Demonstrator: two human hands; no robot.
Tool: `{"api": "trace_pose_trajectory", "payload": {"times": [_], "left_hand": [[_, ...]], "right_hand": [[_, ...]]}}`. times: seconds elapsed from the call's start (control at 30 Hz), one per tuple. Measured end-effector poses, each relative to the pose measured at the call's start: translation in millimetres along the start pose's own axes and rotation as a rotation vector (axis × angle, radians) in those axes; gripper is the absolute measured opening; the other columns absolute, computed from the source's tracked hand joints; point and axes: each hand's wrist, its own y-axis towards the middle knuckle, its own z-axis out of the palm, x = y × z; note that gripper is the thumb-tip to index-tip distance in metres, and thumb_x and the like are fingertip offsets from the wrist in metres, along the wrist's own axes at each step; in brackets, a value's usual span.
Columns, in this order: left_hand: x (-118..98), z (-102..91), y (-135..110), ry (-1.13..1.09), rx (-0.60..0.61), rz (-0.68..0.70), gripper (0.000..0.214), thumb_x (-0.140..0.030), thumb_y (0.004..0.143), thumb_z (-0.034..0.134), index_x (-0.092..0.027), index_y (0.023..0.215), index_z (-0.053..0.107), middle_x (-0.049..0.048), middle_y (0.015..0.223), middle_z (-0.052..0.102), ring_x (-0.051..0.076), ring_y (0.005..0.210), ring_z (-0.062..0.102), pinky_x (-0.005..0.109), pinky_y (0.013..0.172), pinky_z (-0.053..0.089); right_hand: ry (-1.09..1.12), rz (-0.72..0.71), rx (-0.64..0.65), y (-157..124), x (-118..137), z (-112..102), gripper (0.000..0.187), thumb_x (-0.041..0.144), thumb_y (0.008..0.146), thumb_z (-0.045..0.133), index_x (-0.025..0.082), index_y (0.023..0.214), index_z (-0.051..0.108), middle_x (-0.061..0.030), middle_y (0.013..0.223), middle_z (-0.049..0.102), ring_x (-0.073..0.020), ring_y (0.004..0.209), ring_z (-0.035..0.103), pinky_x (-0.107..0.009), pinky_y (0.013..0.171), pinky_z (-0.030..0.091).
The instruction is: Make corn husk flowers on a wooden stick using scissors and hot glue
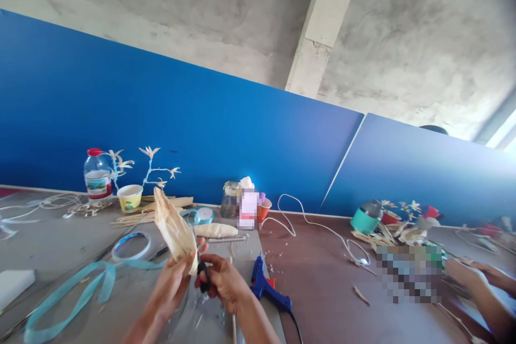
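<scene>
My left hand [171, 282] is closed round the lower end of a pale dried corn husk [173, 228], which stands up at a tilt. A pair of scissors [205, 278] with black handles is in my right hand [226, 281], its fingers through and round the handles. The blades lie against the husk's right edge, partly hidden, so I cannot tell whether they are apart. A blue glue gun [268, 285] rests on the table to the right of my right hand. Behind my hands lies a whole pale husk bundle [217, 230].
Teal ribbon [68, 290] and a ribbon roll [131, 247] lie on the left. Farther back are a bottle [97, 177], a yellow cup [129, 199] with husk flowers, and a glass jar [229, 199]. A white cable [318, 224] crosses rightward. Another person's hands [463, 271] are at far right.
</scene>
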Motion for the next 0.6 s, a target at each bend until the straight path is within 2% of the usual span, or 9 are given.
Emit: {"api": "trace_pose_trajectory", "payload": {"times": [0.1, 0.13, 0.2, 0.33, 0.5, 0.6], "left_hand": [[1.4, -7.0, 8.6, 0.092, -0.129, 0.105, 0.037, -0.031, 0.053, 0.076, -0.016, 0.086, 0.068, 0.0049, 0.075, 0.069, 0.019, 0.068, 0.062, 0.025, 0.056, 0.048], [2.5, -9.8, 11.6, 0.173, -0.191, 0.144, 0.033, -0.033, 0.051, 0.075, -0.015, 0.078, 0.067, 0.0034, 0.067, 0.067, 0.018, 0.064, 0.061, 0.025, 0.055, 0.046], [4.5, -14.6, 16.6, 0.429, -0.240, 0.196, 0.028, -0.039, 0.051, 0.071, -0.014, 0.062, 0.063, -0.0002, 0.051, 0.058, 0.015, 0.050, 0.052, 0.025, 0.047, 0.040], [3.7, -17.0, 18.5, 0.559, -0.309, 0.253, 0.023, -0.036, 0.052, 0.067, -0.016, 0.053, 0.057, -0.0038, 0.045, 0.049, 0.012, 0.045, 0.043, 0.024, 0.046, 0.034], [-0.3, -8.3, 7.5, 0.754, -0.226, 0.370, 0.022, -0.036, 0.060, 0.063, -0.015, 0.068, 0.065, 0.0012, 0.057, 0.061, 0.019, 0.058, 0.052, 0.027, 0.056, 0.040], [3.2, -1.3, 1.8, 0.804, -0.152, 0.361, 0.024, -0.035, 0.063, 0.063, -0.014, 0.074, 0.066, 0.0040, 0.065, 0.066, 0.022, 0.064, 0.057, 0.029, 0.061, 0.043]], "right_hand": [[0.109, -0.025, -0.046, -7.5, 4.7, -6.0, 0.049, 0.030, 0.057, 0.069, 0.014, 0.103, 0.060, 0.0029, 0.056, 0.057, -0.0046, 0.042, 0.038, -0.018, 0.041, 0.017], [0.123, -0.037, -0.042, -10.3, 6.0, -7.5, 0.050, 0.033, 0.058, 0.069, 0.014, 0.103, 0.060, 0.0022, 0.057, 0.057, -0.0049, 0.044, 0.038, -0.019, 0.042, 0.017], [0.093, -0.085, -0.032, -15.4, 7.3, -8.3, 0.051, 0.040, 0.060, 0.068, 0.012, 0.101, 0.061, 0.0007, 0.058, 0.056, -0.0059, 0.046, 0.038, -0.019, 0.043, 0.018], [-0.030, -0.177, -0.081, -18.3, 1.7, -1.4, 0.040, 0.034, 0.058, 0.070, 0.013, 0.092, 0.062, 0.0030, 0.058, 0.051, -0.0079, 0.053, 0.041, -0.020, 0.049, 0.026], [-0.028, -0.262, -0.229, -6.0, -13.8, 7.8, 0.041, 0.030, 0.056, 0.070, 0.016, 0.092, 0.059, 0.0028, 0.064, 0.052, -0.0113, 0.058, 0.047, -0.023, 0.055, 0.036], [0.024, -0.294, -0.329, 3.0, -19.3, 7.6, 0.045, 0.032, 0.054, 0.069, 0.017, 0.094, 0.055, 0.0020, 0.065, 0.054, -0.0129, 0.059, 0.050, -0.024, 0.056, 0.040]]}}
